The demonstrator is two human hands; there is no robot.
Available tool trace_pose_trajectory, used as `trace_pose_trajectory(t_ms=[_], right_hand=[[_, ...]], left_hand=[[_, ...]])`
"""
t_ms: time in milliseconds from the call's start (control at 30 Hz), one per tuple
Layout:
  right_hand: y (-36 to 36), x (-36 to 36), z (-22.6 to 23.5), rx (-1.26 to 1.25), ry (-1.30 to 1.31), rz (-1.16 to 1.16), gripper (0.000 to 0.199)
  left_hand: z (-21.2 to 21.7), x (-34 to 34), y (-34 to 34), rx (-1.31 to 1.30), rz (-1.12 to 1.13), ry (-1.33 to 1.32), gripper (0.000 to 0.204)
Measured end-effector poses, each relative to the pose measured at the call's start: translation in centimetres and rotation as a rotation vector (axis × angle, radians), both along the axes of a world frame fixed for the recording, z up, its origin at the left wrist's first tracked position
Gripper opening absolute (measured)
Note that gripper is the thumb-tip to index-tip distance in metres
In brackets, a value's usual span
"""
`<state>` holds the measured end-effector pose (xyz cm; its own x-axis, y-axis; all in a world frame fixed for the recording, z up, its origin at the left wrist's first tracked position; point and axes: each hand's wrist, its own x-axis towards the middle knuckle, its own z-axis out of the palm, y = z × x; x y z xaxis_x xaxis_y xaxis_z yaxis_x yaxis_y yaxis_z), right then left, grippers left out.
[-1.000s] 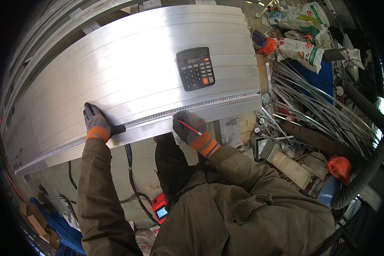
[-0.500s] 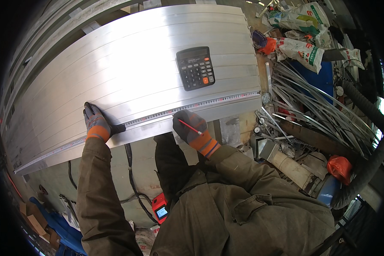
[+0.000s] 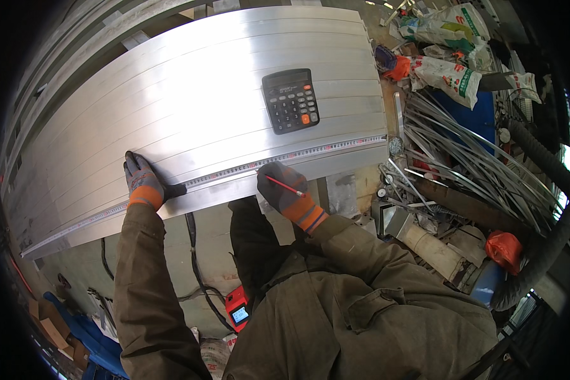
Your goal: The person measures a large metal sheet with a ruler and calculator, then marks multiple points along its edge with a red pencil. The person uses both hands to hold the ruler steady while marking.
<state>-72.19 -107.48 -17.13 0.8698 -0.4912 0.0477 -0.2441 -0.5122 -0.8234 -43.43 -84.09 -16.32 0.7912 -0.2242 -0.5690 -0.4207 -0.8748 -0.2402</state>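
Note:
Long silvery metal strips (image 3: 202, 82) lie side by side as one broad sheet in front of me. Along the near strips stretches a tape measure (image 3: 323, 149), its markings facing up. My left hand (image 3: 145, 180), in a grey and orange glove, lies across the tape with fingers straight and thumb spread. A slim red pencil (image 3: 284, 185) is pinched in my right hand (image 3: 285, 190), gloved alike, at the near edge beside the tape; its tip is hidden by the fingers. Beyond the tape, a dark calculator (image 3: 291, 101) with grey and orange keys rests on the strips.
Thin metal offcuts (image 3: 481, 158) are heaped at the right, below printed sacks (image 3: 449, 79). An orange-red plastic bag (image 3: 504, 250) sits lower right. Under the near edge are a red device with a lit screen (image 3: 237, 310) and a black cable (image 3: 196, 266). Cardboard (image 3: 54, 326) lies lower left.
The pencil's rear end has tipped slightly to the right and toward me in my right hand. My left hand, the tape measure and the calculator have stayed in place.

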Motion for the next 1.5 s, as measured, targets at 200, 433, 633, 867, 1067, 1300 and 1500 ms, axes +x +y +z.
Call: trace_pose_trajectory(t_ms=[200, 433, 633, 867, 1067, 1300, 1500], right_hand=[[0.1, 0.0, -0.1, -0.010, 0.058, -0.005, 0.002], [-1.8, -1.8, 1.6, 0.152, -0.077, -0.194, 0.012], [-9.3, -1.7, 1.3, -0.281, -0.056, -0.294, 0.024], [-11.0, -1.6, 0.3, -0.231, 0.004, -0.268, 0.032], [-15.8, 0.8, 0.1, -0.106, -0.140, -0.391, 0.025], [-25.2, 8.3, -0.9, 0.726, -0.137, -0.241, 0.025], [-25.9, 9.4, -1.8, 0.615, -0.047, 0.022, 0.029]], left_hand=[[0.3, 0.0, -0.3, 0.024, 0.018, 0.017, 0.187], [-0.4, 0.0, 0.2, -0.085, 0.034, -0.065, 0.146], [1.0, -0.3, -0.7, -0.084, 0.085, -0.026, 0.183], [0.3, -0.2, 0.1, -0.106, 0.053, -0.029, 0.183], [0.6, -0.1, -0.1, -0.090, 0.077, -0.016, 0.187], [0.9, -0.1, -0.2, -0.060, 0.082, 0.010, 0.189], [0.7, -0.1, 0.3, -0.127, 0.064, -0.005, 0.188]])
